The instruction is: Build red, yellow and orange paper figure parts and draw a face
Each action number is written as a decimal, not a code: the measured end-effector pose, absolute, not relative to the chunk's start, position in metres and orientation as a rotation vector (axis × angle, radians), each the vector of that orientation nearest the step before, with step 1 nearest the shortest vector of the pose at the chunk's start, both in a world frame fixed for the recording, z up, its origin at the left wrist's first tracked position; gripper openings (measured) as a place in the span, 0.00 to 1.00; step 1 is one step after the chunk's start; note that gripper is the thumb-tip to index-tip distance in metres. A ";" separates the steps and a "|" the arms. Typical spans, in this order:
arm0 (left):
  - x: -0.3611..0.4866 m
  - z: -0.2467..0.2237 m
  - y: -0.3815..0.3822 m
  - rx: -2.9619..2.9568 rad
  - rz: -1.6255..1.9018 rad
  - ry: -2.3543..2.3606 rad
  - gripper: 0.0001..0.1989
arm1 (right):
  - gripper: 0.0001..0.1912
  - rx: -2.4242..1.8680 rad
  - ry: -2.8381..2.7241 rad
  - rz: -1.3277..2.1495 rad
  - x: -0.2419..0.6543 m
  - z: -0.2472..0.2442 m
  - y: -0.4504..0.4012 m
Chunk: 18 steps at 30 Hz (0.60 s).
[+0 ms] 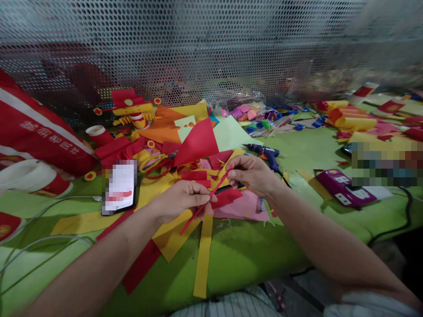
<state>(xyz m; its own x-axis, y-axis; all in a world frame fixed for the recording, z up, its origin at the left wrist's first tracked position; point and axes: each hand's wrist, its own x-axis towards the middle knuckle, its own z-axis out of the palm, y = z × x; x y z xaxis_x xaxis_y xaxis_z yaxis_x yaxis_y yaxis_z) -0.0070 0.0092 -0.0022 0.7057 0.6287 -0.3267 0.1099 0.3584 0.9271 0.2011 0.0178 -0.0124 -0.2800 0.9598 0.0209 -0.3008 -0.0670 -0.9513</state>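
A thin red paper strip (189, 223) runs diagonally between my two hands. My left hand (181, 197) pinches it near the middle, so its lower end sticks out past the fingers. At the strip's upper end, the fingertips of my right hand (251, 174) are closed on it. Below my left fingers a yellow paper strip (202, 264) hangs toward the table's front edge; whether those fingers hold it too, I cannot tell. Red paper pieces (228, 199) and a pink sheet (246, 208) lie under and behind the hands.
Scissors (153, 166) lie among paper scraps behind my left hand. A blue glue gun (267, 152) rests beyond my right hand. A phone (119, 188) and a red bag (42, 127) are at left, a purple device (345, 187) at right. Perforated metal (211, 39) stands behind.
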 end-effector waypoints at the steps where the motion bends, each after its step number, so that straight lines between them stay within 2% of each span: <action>1: -0.007 -0.002 0.009 1.172 0.375 0.746 0.14 | 0.15 -0.845 -1.156 1.558 0.201 -0.012 0.018; 6: -0.008 -0.001 0.010 1.134 0.363 0.747 0.16 | 0.16 -0.863 -1.133 1.525 0.204 -0.007 0.017; 12: -0.009 -0.001 0.011 1.113 0.413 0.748 0.15 | 0.17 -0.755 -0.896 1.309 0.213 -0.002 0.025; 18: -0.007 -0.004 0.012 1.106 0.504 0.768 0.14 | 0.17 -0.951 -1.060 1.639 0.189 -0.016 0.019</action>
